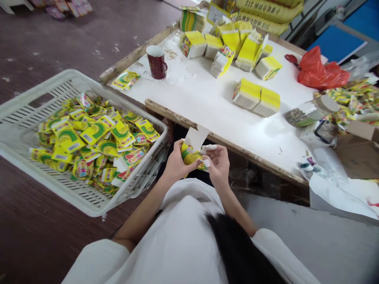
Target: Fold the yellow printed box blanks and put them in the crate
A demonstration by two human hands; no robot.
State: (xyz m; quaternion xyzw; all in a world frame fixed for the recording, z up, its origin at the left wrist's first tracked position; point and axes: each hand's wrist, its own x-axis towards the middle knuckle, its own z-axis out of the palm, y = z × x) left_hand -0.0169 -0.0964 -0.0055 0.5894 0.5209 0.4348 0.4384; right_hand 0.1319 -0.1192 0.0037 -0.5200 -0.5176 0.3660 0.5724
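Just off the table's front edge, my left hand point(174, 159) is closed round a yellow-green packet point(189, 154) with a pale card flap point(196, 138) standing up from its top. My right hand point(217, 161) meets the packet's right side, thumb and fingers pinched there, with white coverings on some fingertips. What exactly the right fingers grip is too small to make out. To the left, a white plastic crate point(72, 75) holds many yellow-green packets point(94, 134) of the same look.
On the white table point(207, 100) stand a dark red mug point(156, 62), stacks of yellow cards point(256, 96), a red plastic bag point(321, 71) and a clear jar point(304, 112). A wooden strip point(237, 148) edges the front. A cardboard box point(358, 152) sits at the right.
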